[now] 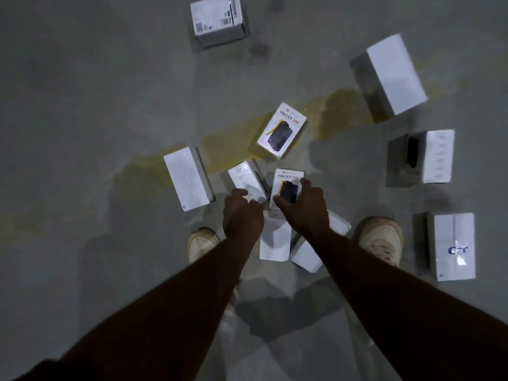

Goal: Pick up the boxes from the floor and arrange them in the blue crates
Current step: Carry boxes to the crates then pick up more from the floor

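Several white boxes lie scattered on the grey floor. My right hand (pixel 303 204) grips a "HALLEY 20K" box (pixel 287 181), thumb on its left edge and fingers at its right edge. Just to its left, my left hand (pixel 242 213) reaches a smaller white box (pixel 246 181), its fingertips touching the box's near end. A second HALLEY box (pixel 281 130) lies farther away. Two plain white boxes (pixel 275 240) sit between my feet, partly hidden under my forearms. No blue crate is in view.
A long white box (pixel 187 178) lies at left. Larger boxes lie at the right (pixel 393 75), (pixel 437 156), (pixel 453 246) and one at the top (pixel 217 19). My shoes (pixel 202 242), (pixel 382 237) flank the nearest boxes. A faded yellow stripe (pixel 236 136) crosses the floor.
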